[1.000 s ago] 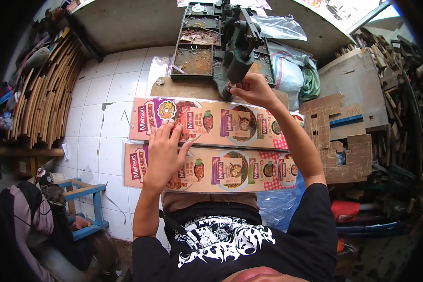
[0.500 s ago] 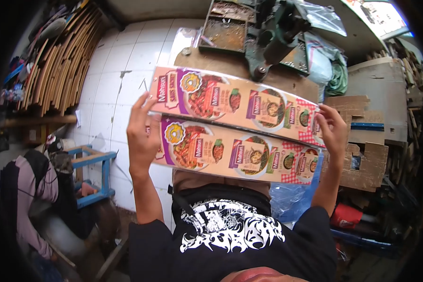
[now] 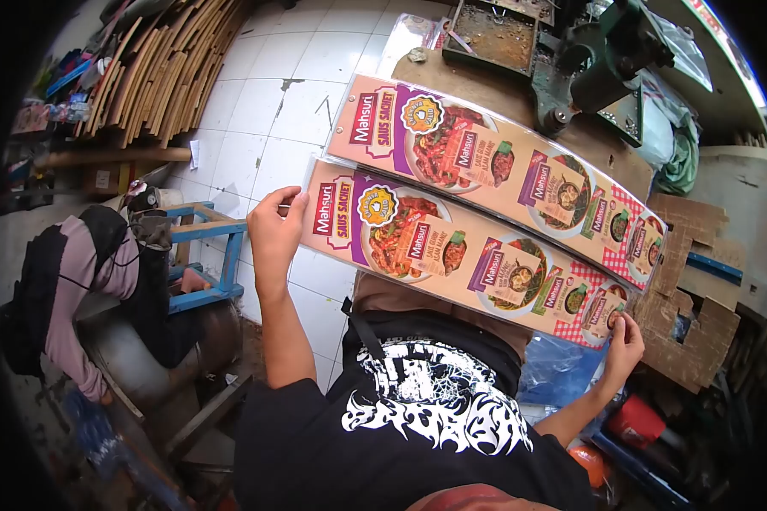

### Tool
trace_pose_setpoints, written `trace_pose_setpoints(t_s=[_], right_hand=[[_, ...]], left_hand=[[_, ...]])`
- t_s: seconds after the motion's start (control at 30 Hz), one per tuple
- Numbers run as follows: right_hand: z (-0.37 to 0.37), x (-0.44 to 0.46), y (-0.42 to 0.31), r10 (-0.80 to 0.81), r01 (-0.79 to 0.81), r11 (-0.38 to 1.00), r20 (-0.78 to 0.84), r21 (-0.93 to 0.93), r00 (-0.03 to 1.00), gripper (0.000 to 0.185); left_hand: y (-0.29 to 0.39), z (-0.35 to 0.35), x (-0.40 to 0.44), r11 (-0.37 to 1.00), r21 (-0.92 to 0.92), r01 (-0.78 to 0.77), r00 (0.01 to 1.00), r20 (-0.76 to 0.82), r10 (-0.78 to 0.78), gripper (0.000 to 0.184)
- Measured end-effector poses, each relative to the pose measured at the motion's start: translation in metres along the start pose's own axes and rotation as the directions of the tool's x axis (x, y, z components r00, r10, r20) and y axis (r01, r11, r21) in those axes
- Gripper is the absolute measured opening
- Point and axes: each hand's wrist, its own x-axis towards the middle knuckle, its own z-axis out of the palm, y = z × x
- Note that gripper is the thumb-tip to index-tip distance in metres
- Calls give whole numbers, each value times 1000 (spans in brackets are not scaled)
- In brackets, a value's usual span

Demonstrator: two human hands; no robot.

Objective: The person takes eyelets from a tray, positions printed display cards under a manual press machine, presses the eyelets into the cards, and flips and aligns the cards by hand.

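Note:
Two long printed sauce-sachet panels lie side by side, tilted down to the right in view. The upper panel (image 3: 503, 162) rests toward the bench, and the lower panel (image 3: 460, 247) is nearer my body. Both carry pictures of food dishes and a red checked pattern at the right end. My left hand (image 3: 277, 226) is at the left end of the lower panel, fingers bent and thumb at its edge. At that panel's lower right corner, my right hand (image 3: 624, 349) pinches the edge between thumb and fingers.
Beyond the panels stands a dark green machine (image 3: 605, 77) beside a metal tray (image 3: 490, 38) of debris, on a brown board. Stacked wooden strips (image 3: 158, 72) lean at far left, above a blue wooden frame (image 3: 230, 255). Cut cardboard (image 3: 690, 332) lies at right.
Both hands have shifted from around the upper panel's ends to the ends of the lower panel. The panels now slope more steeply down to the right as the view has turned.

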Motion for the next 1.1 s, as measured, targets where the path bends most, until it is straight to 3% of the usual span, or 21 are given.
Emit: trace_pose_setpoints(t_s=[0.2, 0.47, 0.63, 0.93, 1.1], right_hand=[[8, -8, -9, -20, 23, 999, -61, 49, 998, 28], [1, -10, 4, -16, 45, 972, -124, 231, 992, 22], [-3, -15, -1, 36, -3, 847, -52, 532, 998, 17], [-1, -20, -10, 6, 32, 848, -70, 529, 998, 21], [4, -18, -5, 16, 39, 866, -107, 498, 994, 20]], left_hand=[[10, -1, -7, 978, 138, -156, 982, -86, 169, 23], [9, 4, -9, 972, 135, -192, 976, -78, 204, 22], [7, 9, -12, 952, 180, -247, 959, -97, 267, 22], [8, 13, -17, 926, 249, -285, 937, -133, 324, 19], [2, 18, -16, 936, 150, -319, 918, -198, 345, 19]])
